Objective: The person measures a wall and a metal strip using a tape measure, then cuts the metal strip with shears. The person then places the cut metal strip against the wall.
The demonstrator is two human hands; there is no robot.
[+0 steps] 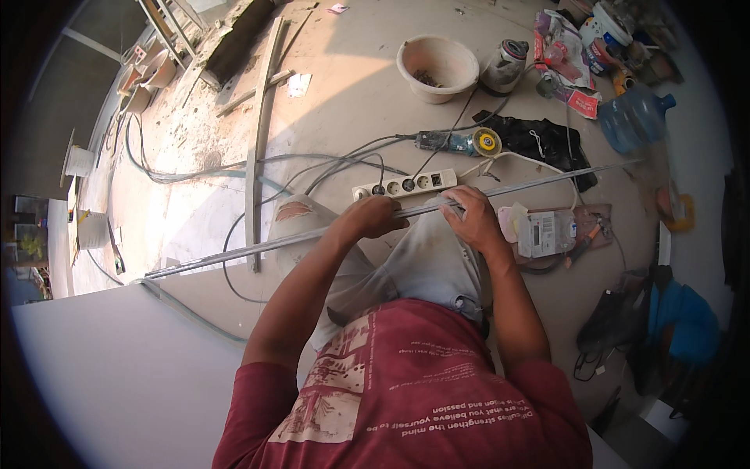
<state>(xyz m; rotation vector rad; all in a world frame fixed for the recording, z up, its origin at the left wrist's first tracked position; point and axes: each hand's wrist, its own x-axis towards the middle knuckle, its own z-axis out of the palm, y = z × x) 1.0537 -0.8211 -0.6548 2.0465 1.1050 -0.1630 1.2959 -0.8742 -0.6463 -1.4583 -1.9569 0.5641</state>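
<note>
A long, thin grey metal bar point(301, 239) runs slantwise across my lap, low on the left and higher on the right. My left hand point(373, 218) is wrapped round it near the middle. A short way to the right, my right hand point(473, 219) also grips the bar, thumb and fingers bent over it. The bar's far right end reaches toward the wall and looks faint there. Just beyond my hands lies a white power strip point(405, 185) with plugs in it. An angle grinder point(457, 141) with a yellow-centred disc rests on the floor behind the strip.
Cables point(305, 159) snake over the floor ahead and left. A wooden batten point(254, 156) lies on the left. Beyond are a pale basin point(437, 69), a blue water jug point(634, 119) and a black cloth point(539, 144). A hammer point(584, 241) lies right, by a carton point(547, 233).
</note>
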